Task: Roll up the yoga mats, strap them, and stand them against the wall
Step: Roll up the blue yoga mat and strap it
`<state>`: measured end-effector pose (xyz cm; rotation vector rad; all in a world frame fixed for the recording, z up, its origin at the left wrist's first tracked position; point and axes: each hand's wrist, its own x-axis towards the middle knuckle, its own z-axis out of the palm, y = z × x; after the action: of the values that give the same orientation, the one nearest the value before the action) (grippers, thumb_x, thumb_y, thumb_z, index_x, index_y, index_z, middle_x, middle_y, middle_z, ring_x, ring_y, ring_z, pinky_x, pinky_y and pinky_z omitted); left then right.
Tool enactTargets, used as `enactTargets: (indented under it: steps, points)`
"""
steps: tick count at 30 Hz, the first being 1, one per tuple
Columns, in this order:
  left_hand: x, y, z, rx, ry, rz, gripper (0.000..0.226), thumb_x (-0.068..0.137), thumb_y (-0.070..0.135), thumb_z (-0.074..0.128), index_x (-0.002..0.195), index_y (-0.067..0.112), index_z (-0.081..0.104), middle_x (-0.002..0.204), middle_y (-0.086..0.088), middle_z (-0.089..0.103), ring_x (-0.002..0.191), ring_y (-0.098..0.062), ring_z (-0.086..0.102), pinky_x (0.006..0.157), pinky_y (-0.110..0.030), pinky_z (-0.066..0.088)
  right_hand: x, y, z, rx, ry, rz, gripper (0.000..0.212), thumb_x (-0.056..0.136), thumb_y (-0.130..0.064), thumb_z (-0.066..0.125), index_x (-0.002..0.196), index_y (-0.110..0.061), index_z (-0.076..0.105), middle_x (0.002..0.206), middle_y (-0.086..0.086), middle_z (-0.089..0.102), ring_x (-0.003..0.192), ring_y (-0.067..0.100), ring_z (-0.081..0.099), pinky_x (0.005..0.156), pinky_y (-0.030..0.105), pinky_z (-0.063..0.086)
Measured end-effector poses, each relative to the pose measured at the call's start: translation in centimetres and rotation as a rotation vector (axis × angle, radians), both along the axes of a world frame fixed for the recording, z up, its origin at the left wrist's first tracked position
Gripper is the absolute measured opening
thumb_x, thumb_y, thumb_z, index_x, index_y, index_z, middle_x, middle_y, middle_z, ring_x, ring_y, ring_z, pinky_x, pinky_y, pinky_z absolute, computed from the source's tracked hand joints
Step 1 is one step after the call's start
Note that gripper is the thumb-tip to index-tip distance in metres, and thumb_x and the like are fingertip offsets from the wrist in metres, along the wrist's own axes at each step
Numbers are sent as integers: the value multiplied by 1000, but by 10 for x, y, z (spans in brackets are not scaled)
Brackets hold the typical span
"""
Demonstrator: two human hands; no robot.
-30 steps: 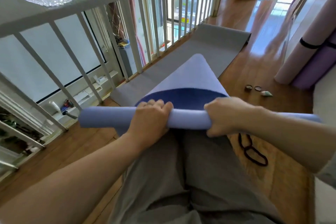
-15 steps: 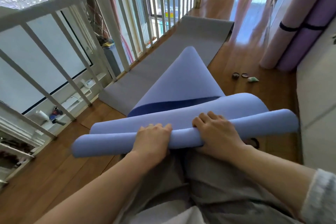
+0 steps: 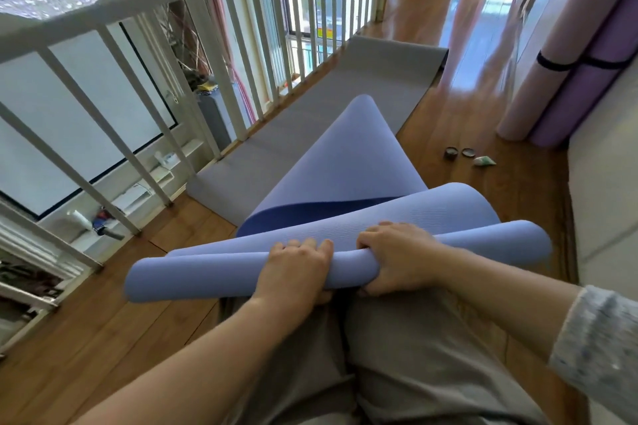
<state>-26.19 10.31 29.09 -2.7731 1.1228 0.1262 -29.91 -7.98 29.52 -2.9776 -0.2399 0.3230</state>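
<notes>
Mat under work: blue mat (image 3: 345,162). I read it as pale periwinkle on the outer face, dark navy on the inner face, with a fine ribbed texture.
Form: the near end is wound into a loose roll and a second fold bulges just behind it. The free length rises toward 12 o'clock in a rounded hump.
Position: the roll lies crosswise over the person's grey trousers (image 3: 397,355), from 9 o'clock to 3 o'clock. The free length lies over a flat grey mat (image 3: 310,121) at 12 o'clock.
Left hand (image 3: 297,269): fingers curled over the top of the roll, gripping it just left of centre.
Right hand (image 3: 397,259): wrapped round the roll, fingers over and thumb under, near the left hand but apart.
Finished rolls: a pink mat (image 3: 538,79) and a purple mat (image 3: 587,97) lean on the wall at 2 o'clock. A black strap (image 3: 552,64) crosses them.
Hidden: the left thumb, the roll's underside and the blue mat's far edge behind the hump.
Cut off: the tops of both leaning rolls.
Unclear: I cannot identify the small items (image 3: 459,152) on the floor at 2 o'clock. I cannot count the roll's turns.
</notes>
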Motion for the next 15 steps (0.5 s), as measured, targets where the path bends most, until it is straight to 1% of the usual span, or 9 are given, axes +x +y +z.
enactTargets:
  steps: [2,4,6,7,8,10,12,13,15]
  points:
    - [12,-2,3,8,111,-10,46,84,41,62,121,21,43,117,-3,60,106,-24,58,86,-35,43,-10,5,-13,-115,-237,28,55,62,-57,71,105,-24,57,100,-3,58,93,20,54,78,36,45]
    - [24,-3,6,4,285,-5,45,80,43,66,116,23,47,113,-1,63,103,-23,59,87,-36,48,-16,13,-21,-141,-351,24,52,58,-49,76,98,-20,60,93,2,61,85,24,59,68,35,47]
    - [34,-5,11,15,416,19,46,79,46,69,114,24,50,110,0,62,102,-21,57,88,-38,49,-10,15,-15,-104,-286,-14,44,68,-44,70,103,-20,56,100,0,58,93,23,57,69,31,40]
    - [37,-7,13,24,426,24,47,79,47,69,116,23,51,111,0,60,104,-21,54,89,-39,48,-5,14,-9,-66,-220,-34,42,72,-44,66,106,-21,54,103,-2,56,97,21,55,69,29,35]
    - [37,-9,14,32,395,20,49,80,47,68,118,22,50,114,0,56,108,-21,49,91,-39,47,1,11,-5,-35,-152,-44,42,73,-45,66,107,-22,53,104,-3,56,98,19,54,69,28,33]
    - [28,-12,9,11,212,-7,51,83,43,65,124,21,46,121,0,49,114,-21,44,94,-36,44,12,5,3,29,-23,-41,44,70,-46,70,105,-24,55,102,-6,58,91,16,55,67,27,35]
    - [16,-14,-2,-33,30,-46,49,86,38,60,128,22,40,125,0,50,113,-21,50,93,-33,40,20,-1,4,67,100,-24,43,68,-46,72,103,-26,57,99,-5,62,86,16,56,67,27,39]
    - [14,-15,-6,-49,-3,-51,49,86,37,59,128,23,39,125,0,52,112,-21,52,91,-33,41,24,-3,4,74,154,-17,43,68,-47,73,103,-26,57,99,-5,63,85,16,57,67,28,42]
    - [22,-16,-7,-63,35,-14,48,84,37,62,125,24,41,121,1,56,108,-20,57,87,-33,44,30,-4,5,67,188,-20,46,68,-50,73,103,-26,58,100,-4,64,87,17,57,72,30,46]
